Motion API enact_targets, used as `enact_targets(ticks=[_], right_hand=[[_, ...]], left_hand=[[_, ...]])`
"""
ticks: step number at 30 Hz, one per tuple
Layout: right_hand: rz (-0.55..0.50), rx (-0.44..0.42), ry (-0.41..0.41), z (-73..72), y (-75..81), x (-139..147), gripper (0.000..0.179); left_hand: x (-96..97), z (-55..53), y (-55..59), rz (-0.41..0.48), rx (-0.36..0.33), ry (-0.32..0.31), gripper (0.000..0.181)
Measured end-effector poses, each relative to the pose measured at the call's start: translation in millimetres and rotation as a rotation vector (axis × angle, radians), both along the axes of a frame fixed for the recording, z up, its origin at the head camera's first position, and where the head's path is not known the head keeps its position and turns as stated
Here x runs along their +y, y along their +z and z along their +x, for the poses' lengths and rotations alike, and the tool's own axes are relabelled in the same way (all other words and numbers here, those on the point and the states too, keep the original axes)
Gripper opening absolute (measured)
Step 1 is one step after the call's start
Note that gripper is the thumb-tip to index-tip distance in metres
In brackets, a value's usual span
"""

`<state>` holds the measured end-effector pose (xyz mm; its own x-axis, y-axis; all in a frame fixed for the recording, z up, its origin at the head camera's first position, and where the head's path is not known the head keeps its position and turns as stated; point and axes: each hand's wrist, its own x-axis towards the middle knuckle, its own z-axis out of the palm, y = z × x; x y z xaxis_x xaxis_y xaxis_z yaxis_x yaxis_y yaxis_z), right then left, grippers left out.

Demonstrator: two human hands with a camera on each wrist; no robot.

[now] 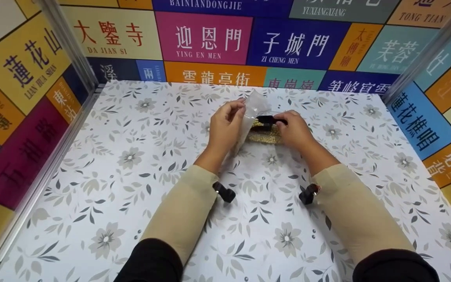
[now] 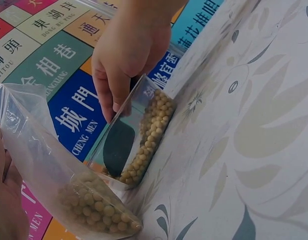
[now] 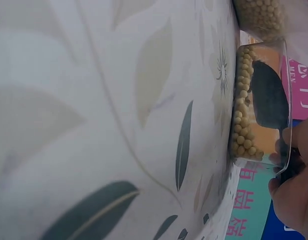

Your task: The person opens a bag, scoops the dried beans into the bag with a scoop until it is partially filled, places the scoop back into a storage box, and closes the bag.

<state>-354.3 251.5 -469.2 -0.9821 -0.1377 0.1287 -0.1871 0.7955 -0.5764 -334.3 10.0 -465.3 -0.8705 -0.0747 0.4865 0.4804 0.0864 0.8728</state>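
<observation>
My left hand (image 1: pixel 225 127) holds up the top of a clear plastic bag (image 1: pixel 257 103), its fingers curled at the bag's edge. Yellow soybeans (image 2: pixel 96 212) lie in the bag's bottom corner in the left wrist view. Right beside the bag stands a clear rectangular box (image 2: pixel 139 102) with a layer of soybeans (image 2: pixel 153 127) along its bottom. The right hand (image 1: pixel 296 129) grips the handle of a black scoop (image 1: pixel 265 119) at the box's right end. In the right wrist view the scoop's dark blade (image 3: pixel 269 97) is inside the box, just over the beans.
A white cloth with grey leaves and flowers covers the table (image 1: pixel 131 188). Colourful panels with lettering (image 1: pixel 204 37) form walls at the back and sides, with metal posts (image 1: pixel 73 47) at the corners. Black wrist cameras (image 1: pixel 224 192) sit on both beige sleeves.
</observation>
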Motion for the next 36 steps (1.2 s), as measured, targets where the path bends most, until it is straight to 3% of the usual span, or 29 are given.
enact_targets(ticks=[5, 12, 21, 29, 36], right_hand=[[-0.049, 0.003, -0.005, 1.5, -0.3, 6, 0.033], [-0.198, -0.008, -0.062, 5.2, 2.3, 15, 0.033], [-0.317, 0.06, -0.099, 11.3, 11.2, 23, 0.032], [-0.285, 0.173, -0.117, 16.9, 30.6, 29, 0.034], [-0.26, 0.216, -0.154, 23.4, 53.6, 30, 0.036]], left_hand=[[-0.1, 0.7, 1.6, 0.011, -0.011, -0.003, 0.01], [-1.5, 0.3, 2.0, 0.009, -0.022, -0.004, 0.01], [-3.8, -0.9, 0.6, -0.006, -0.025, -0.003, 0.012], [-2.9, -0.9, 0.3, 0.006, -0.026, -0.007, 0.012], [-1.8, -0.5, 0.7, 0.01, -0.028, -0.002, 0.013]])
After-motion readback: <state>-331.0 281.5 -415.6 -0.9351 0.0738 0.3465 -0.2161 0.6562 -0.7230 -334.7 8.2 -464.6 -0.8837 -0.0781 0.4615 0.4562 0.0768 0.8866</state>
